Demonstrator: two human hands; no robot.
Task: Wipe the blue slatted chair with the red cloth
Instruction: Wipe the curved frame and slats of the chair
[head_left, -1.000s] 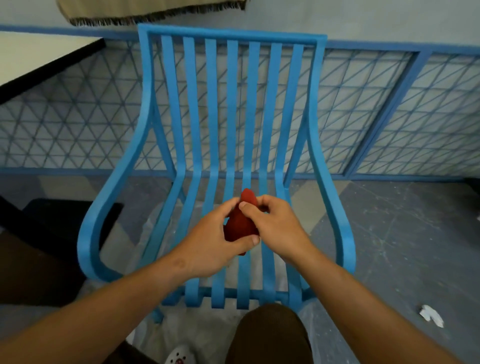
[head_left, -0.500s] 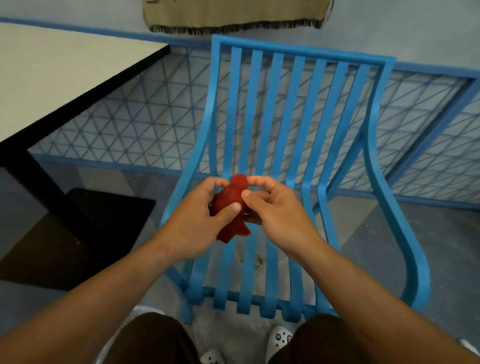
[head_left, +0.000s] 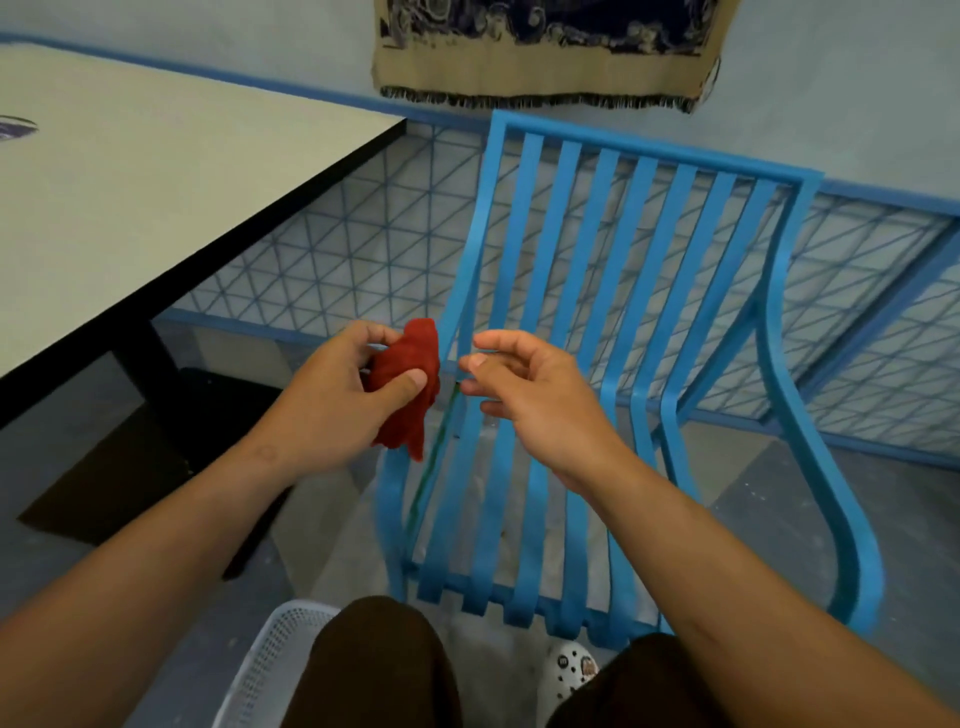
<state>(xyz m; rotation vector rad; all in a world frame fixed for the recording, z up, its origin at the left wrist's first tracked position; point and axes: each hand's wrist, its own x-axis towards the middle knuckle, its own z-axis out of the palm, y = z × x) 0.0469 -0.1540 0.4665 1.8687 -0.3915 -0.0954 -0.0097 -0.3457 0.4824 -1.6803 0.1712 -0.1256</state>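
The blue slatted chair (head_left: 618, 332) stands in front of me, right of centre, its back against a blue mesh fence. My left hand (head_left: 332, 400) grips the bunched red cloth (head_left: 410, 384) in the air just left of the chair's left armrest, above the floor. My right hand (head_left: 530, 395) hovers over the seat slats with its fingers apart and nothing in them, a short gap from the cloth.
A pale table with a black edge (head_left: 156, 171) and dark leg fills the left. A white mesh basket (head_left: 270, 670) sits by my knees at the bottom. A fringed rug (head_left: 545, 57) hangs on the wall above the chair. The blue fence (head_left: 363, 244) runs behind.
My right hand has let go of the cloth and drawn away to the right; the left hand keeps it. My view has swung left, so the chair sits further right.
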